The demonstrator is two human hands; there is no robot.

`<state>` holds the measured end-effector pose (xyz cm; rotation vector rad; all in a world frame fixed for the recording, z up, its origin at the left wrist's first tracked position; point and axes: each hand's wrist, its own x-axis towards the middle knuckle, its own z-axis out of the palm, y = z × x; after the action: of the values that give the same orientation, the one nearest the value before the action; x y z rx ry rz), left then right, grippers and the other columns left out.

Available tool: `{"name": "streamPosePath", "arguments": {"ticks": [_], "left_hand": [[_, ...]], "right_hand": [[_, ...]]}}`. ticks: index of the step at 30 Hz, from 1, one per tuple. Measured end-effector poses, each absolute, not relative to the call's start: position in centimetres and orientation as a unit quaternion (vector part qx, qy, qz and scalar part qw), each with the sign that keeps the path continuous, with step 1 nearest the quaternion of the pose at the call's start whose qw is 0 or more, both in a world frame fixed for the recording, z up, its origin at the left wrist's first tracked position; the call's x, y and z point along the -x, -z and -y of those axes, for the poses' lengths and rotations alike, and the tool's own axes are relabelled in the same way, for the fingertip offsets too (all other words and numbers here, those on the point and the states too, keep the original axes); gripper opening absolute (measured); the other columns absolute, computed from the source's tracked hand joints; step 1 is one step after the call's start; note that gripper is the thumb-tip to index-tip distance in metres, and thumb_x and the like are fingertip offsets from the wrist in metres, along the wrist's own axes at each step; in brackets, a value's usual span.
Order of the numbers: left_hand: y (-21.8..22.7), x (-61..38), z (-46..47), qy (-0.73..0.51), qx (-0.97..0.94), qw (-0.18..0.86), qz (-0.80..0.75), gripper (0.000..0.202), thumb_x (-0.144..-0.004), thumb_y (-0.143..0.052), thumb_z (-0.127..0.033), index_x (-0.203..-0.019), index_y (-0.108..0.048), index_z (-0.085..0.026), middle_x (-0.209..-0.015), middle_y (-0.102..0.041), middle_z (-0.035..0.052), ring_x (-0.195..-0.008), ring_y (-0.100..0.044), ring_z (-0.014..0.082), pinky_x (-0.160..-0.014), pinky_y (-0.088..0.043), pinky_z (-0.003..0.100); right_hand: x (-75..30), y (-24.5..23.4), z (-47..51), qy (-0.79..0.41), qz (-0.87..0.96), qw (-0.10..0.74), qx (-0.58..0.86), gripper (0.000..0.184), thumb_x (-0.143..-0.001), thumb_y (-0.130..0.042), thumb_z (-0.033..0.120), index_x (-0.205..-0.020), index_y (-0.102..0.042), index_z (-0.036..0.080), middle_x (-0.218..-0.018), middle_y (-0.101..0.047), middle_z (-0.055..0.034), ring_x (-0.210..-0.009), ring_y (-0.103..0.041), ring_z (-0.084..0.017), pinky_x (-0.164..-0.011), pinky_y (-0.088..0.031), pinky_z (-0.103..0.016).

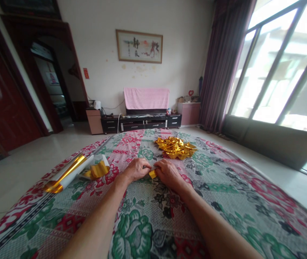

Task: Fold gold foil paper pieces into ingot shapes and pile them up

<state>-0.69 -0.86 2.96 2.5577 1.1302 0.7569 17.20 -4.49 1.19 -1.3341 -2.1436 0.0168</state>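
Note:
Both my hands meet over a floral cloth (148, 223) spread in front of me. My left hand (137, 169) and my right hand (169, 173) are closed on a small piece of gold foil paper (152, 174), which peeks out between the fingers and is mostly hidden by them. Just beyond my hands lies a pile of folded gold paper pieces (176, 147). To my left, a roll of gold foil sheets (65, 174) lies on the cloth, with a smaller stack of gold paper (98, 169) beside it.
The cloth lies on a pale tiled floor (21, 169). A low dark TV cabinet (142, 122) with a pink cover stands at the far wall. Dark wooden doors are at the left, and large glass doors with curtains are at the right.

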Motion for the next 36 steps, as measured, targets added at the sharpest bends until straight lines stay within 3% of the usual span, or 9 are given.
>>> {"name": "streamPosePath", "arguments": {"ticks": [7, 16, 21, 28, 36], "left_hand": [[-3.0, 0.1, 1.3, -0.271, -0.87, 0.139, -0.387, 0.032, -0.072, -0.049, -0.017, -0.099, -0.067, -0.024, -0.091, -0.07, -0.0015, -0.085, -0.062, 0.013, -0.079, -0.046, 0.022], [-2.3, -0.3, 1.4, -0.28, -0.875, 0.09, -0.385, 0.022, -0.07, -0.05, -0.014, -0.074, -0.071, -0.02, -0.08, -0.07, 0.001, -0.078, -0.061, 0.013, -0.076, -0.046, 0.022], [-1.5, -0.6, 1.5, -0.284, -0.88, 0.057, -0.377, 0.021, -0.069, -0.052, -0.016, -0.075, -0.071, -0.02, -0.083, -0.068, 0.003, -0.08, -0.06, 0.0151, -0.079, -0.046, 0.026], [-1.7, -0.1, 2.5, -0.289, -0.857, 0.118, -0.409, 0.042, -0.064, -0.04, -0.004, -0.09, -0.069, -0.02, -0.093, -0.068, 0.0002, -0.088, -0.06, 0.0128, -0.084, -0.046, 0.022], [-1.0, -0.5, 2.8, -0.334, -0.847, 0.101, -0.401, 0.024, -0.075, -0.046, -0.017, -0.074, -0.07, -0.018, -0.086, -0.069, 0.0021, -0.082, -0.061, 0.0128, -0.08, -0.046, 0.021]], "right_hand": [[-17.2, -1.0, 4.5, -0.004, 0.8, 0.315, 0.51, 0.023, -0.079, -0.047, 0.017, -0.097, -0.061, 0.019, -0.087, -0.06, -0.0058, -0.08, -0.054, -0.015, -0.073, -0.038, -0.023], [-17.2, -0.9, 4.4, -0.005, 0.791, 0.344, 0.507, 0.017, -0.076, -0.049, 0.013, -0.085, -0.063, 0.016, -0.085, -0.06, -0.0059, -0.083, -0.053, -0.015, -0.077, -0.038, -0.024], [-17.3, -0.7, 4.2, -0.004, 0.808, 0.337, 0.483, 0.024, -0.081, -0.042, 0.01, -0.078, -0.065, 0.016, -0.081, -0.061, -0.0043, -0.081, -0.053, -0.013, -0.076, -0.038, -0.022], [-17.4, -0.4, 3.9, 0.005, 0.807, 0.322, 0.495, 0.021, -0.08, -0.044, 0.013, -0.079, -0.065, 0.016, -0.081, -0.061, -0.0042, -0.082, -0.053, -0.013, -0.075, -0.037, -0.022], [-17.4, -0.1, 3.8, 0.013, 0.802, 0.333, 0.496, 0.021, -0.081, -0.043, 0.014, -0.078, -0.064, 0.017, -0.081, -0.06, -0.0048, -0.081, -0.053, -0.014, -0.076, -0.038, -0.022]]}}
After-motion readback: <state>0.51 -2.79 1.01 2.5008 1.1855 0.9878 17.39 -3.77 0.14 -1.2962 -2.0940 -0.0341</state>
